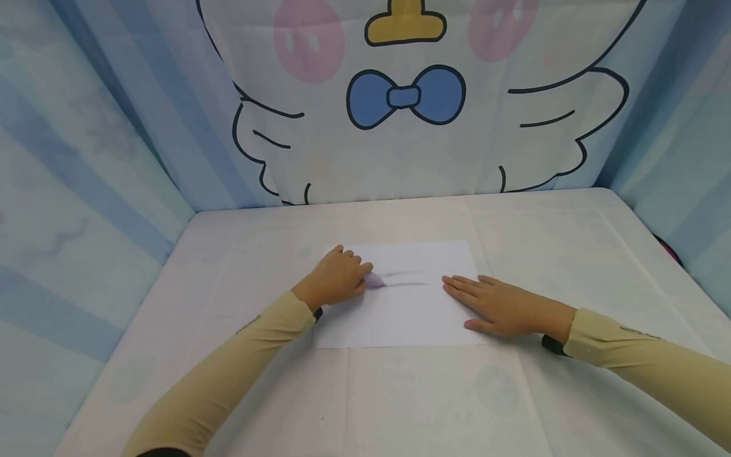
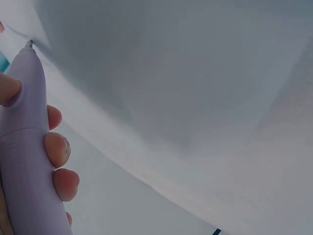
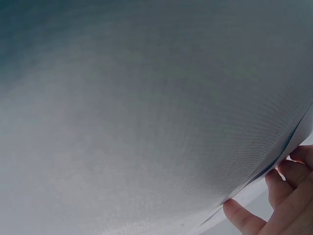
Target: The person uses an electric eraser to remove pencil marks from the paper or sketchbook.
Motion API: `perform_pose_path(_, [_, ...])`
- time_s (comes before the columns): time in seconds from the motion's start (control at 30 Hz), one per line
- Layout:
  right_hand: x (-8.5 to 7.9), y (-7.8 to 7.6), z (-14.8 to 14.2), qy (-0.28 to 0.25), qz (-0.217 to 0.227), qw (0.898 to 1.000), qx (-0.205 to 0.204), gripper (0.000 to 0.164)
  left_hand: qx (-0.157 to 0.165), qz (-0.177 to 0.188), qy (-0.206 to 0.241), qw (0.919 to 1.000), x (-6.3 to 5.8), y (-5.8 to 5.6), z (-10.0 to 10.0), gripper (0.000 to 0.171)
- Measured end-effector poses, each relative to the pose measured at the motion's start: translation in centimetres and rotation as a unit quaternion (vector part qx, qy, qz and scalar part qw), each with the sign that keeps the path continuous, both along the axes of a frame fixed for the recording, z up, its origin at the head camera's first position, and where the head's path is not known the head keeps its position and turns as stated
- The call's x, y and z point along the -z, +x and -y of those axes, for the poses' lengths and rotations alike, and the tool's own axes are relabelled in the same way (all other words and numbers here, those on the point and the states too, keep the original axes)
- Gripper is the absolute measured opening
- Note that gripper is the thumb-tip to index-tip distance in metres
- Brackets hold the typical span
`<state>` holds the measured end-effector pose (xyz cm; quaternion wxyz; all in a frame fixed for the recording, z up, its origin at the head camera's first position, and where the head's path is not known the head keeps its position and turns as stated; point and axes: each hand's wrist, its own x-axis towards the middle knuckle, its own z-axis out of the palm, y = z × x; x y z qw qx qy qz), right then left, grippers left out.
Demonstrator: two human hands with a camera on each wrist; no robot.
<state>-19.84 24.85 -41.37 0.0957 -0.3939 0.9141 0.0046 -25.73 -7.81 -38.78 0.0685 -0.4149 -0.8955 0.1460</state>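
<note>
My left hand (image 1: 338, 277) grips a lavender pen-shaped electric eraser (image 1: 374, 280), its narrow tip pointing right. In the left wrist view the thumb lies on the side of the eraser body (image 2: 30, 166) and the fingertips (image 2: 66, 184) curl round it; the grey tip meets the paper at a dark line. Two thin grey lines (image 1: 408, 284) run rightward from near the tip, the upper one fainter and broken. On the right part of the white paper (image 1: 394, 325) my right hand (image 1: 498, 308) rests flat, fingers extended to the left and thumb apart.
The paper lies on a table with a pale patterned cloth (image 1: 274, 393). Behind the table hangs a curtain with a printed blue bow tie (image 1: 403, 96). Blue and white striped curtains (image 1: 74, 209) stand at both sides.
</note>
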Motion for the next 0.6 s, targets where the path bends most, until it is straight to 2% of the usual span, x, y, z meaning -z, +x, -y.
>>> perform_pose_path(0.3, [-0.1, 0.03, 0.07, 0.001, 0.007, 1.0, 0.0, 0.069, 0.006, -0.019, -0.001, 0.9998, 0.31, -0.06, 0.22, 0.018])
perform_pose_path(0.47, [-0.04, -0.02, 0.0, 0.005, 0.002, 1.0, -0.001, 0.069, 0.012, -0.014, 0.0, 0.9998, 0.29, -0.07, 0.15, 0.018])
perform_pose_path(0.6, [0.04, -0.05, 0.06, 0.008, 0.002, 1.0, 0.0, 0.07, 0.002, -0.008, -0.005, 1.0, 0.24, -0.06, -0.01, 0.019])
